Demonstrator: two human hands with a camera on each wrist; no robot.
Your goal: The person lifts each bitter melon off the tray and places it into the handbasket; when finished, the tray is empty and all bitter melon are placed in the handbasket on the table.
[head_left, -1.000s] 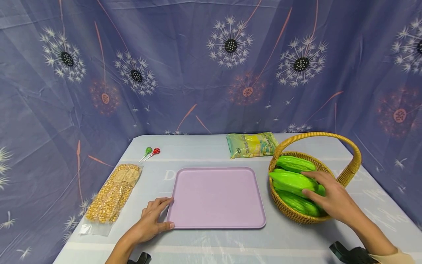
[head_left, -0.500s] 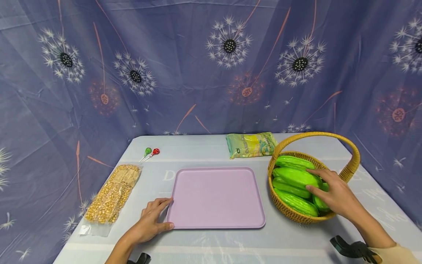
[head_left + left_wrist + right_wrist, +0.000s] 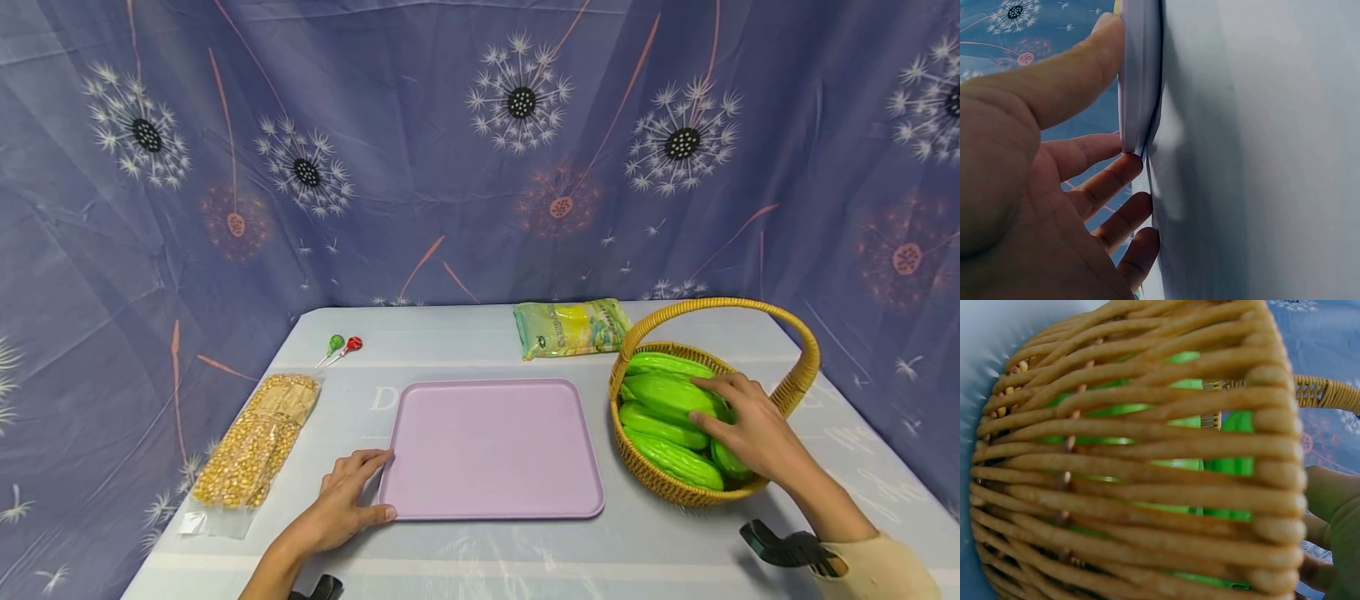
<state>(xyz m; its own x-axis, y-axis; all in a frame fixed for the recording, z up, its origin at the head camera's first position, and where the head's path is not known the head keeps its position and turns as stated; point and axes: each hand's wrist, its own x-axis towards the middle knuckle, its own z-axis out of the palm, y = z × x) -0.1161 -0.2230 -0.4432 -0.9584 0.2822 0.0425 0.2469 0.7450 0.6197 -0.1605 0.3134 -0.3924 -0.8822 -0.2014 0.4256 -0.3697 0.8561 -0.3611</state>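
Observation:
A light purple tray (image 3: pixel 491 450) lies flat at the middle of the table. My left hand (image 3: pixel 347 498) rests at its near left corner, thumb on the front edge and fingers against the left side; the left wrist view shows the fingertips right at the tray's rim (image 3: pixel 1138 81). On the right stands a yellow wicker basket (image 3: pixel 663 492) with an upright handle, holding several bright green, ridged bitter melons (image 3: pixel 667 454). My right hand (image 3: pixel 753 425) reaches over its rim and grips the right end of the uppermost bitter melon (image 3: pixel 660 393) between thumb and fingers.
A clear bag of corn kernels (image 3: pixel 255 442) lies at the left edge of the table. Two lollipops, one green (image 3: pixel 336 342) and one red (image 3: pixel 353 343), lie at the back left. A green and yellow packet (image 3: pixel 573 327) sits behind the tray, near the basket.
The uppermost bitter melon has shifted right and back within the basket, and my right hand has moved slightly with it. My left hand and the tray stay in place.

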